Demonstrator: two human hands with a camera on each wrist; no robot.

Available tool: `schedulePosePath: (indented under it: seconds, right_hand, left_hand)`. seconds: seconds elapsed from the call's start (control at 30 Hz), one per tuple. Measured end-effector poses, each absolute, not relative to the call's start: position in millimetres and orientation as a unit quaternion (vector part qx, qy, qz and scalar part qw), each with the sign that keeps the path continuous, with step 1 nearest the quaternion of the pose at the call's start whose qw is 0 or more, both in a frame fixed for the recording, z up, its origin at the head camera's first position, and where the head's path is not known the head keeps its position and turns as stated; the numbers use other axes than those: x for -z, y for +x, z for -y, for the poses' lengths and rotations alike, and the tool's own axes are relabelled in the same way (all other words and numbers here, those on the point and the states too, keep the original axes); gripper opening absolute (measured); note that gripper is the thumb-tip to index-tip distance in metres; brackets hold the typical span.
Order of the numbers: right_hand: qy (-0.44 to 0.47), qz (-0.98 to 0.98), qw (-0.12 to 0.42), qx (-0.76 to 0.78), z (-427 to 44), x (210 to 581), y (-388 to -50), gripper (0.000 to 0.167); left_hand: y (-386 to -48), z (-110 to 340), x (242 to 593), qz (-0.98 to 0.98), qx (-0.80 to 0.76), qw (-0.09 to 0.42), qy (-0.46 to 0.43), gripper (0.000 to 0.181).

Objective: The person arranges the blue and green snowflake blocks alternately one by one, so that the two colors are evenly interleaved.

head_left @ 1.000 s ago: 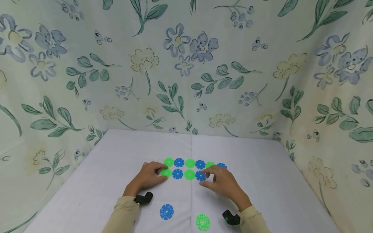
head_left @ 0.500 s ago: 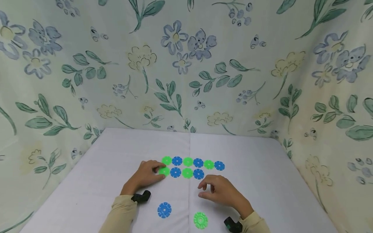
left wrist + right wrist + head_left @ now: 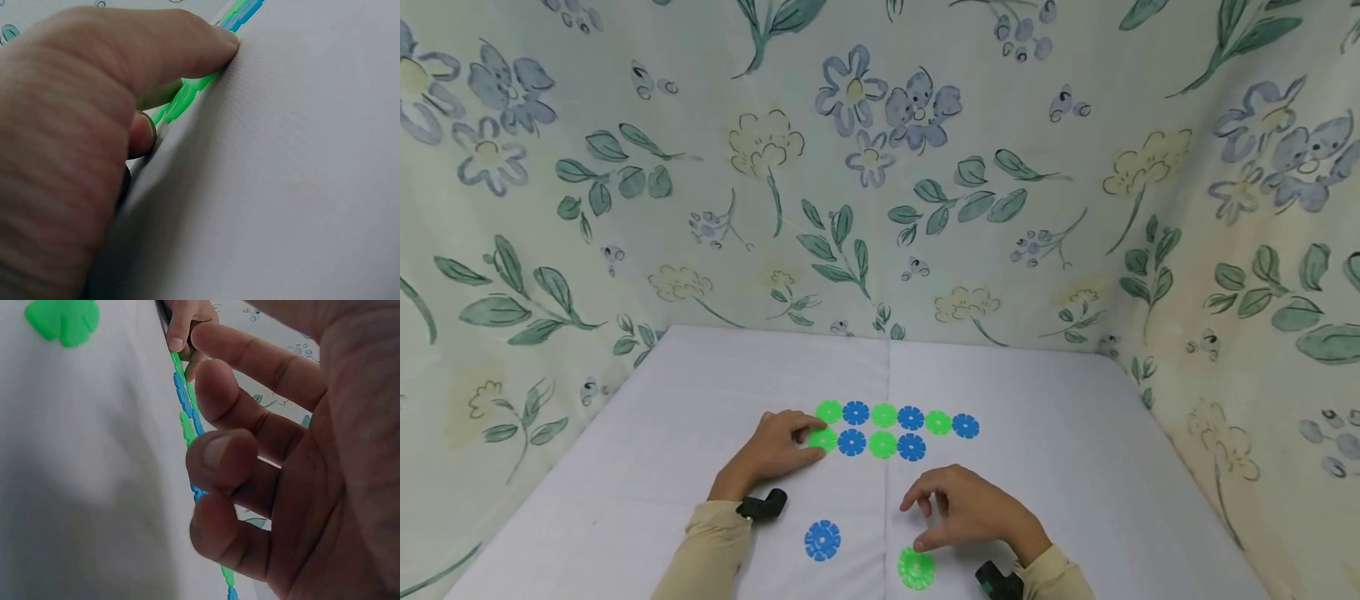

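Note:
Two rows of flat, notched plastic discs, green and blue by turns, lie on the white cloth. My left hand (image 3: 777, 446) is at the left end, thumb and index finger pinching the edges of the near row's first green disc (image 3: 822, 441). That row also shows a blue disc (image 3: 852, 442), another green one and a blue disc (image 3: 912, 447) at its right end. My right hand (image 3: 973, 508) holds nothing; its fingers are loosely bent, and its thumb overlaps the far edge of a separate green disc (image 3: 917, 570). Contact there cannot be made out.
A separate blue disc (image 3: 823, 540) lies near the front, left of the cloth's middle crease. The far row, ending in a blue disc (image 3: 966, 426), reaches farther right than the near one. Floral curtains (image 3: 1037, 217) surround the table (image 3: 1075, 433).
My right hand has left the near row's right-hand blue disc and come back toward me, down to the separate green disc. My left hand stays on its green disc.

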State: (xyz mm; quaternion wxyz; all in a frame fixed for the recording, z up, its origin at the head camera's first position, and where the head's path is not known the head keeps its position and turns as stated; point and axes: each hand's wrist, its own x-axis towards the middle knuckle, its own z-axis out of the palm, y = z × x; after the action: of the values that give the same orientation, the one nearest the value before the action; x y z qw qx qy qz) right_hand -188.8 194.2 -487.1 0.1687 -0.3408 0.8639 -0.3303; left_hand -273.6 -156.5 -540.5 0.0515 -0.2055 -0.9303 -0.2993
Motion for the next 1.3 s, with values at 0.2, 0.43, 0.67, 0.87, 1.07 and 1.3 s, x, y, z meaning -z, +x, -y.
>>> schedulePosePath:
  seconds: [0.2, 0.43, 0.67, 0.87, 1.07, 1.3]
  right_hand:
    - [-0.352, -0.843, 0.207, 0.351, -197, 496, -189, 0.037]
    - [-0.355, -0.823, 0.248, 0.367, -201, 501, -187, 0.045]
    - [-0.376, -0.816, 0.254, 0.358, -201, 501, -189, 0.048]
    - [-0.385, -0.823, 0.247, 0.337, -198, 501, -189, 0.044]
    - [-0.393, -0.836, 0.231, 0.307, -194, 500, -188, 0.041]
    - [-0.379, -0.85, 0.225, 0.288, -192, 500, -186, 0.04]
  left_hand:
    - [-275, 156, 541, 0.93, 0.299, 0.047, -0.208, 0.039]
    - [-276, 157, 546, 0.931, 0.295, 0.051, -0.211, 0.037]
    - [-274, 156, 540, 0.933, 0.298, 0.045, -0.199, 0.038]
    - [-273, 157, 539, 0.935, 0.296, 0.042, -0.193, 0.038]
    - [-276, 159, 542, 0.937, 0.289, 0.038, -0.191, 0.037]
    - [-273, 158, 538, 0.934, 0.299, 0.033, -0.192, 0.037]
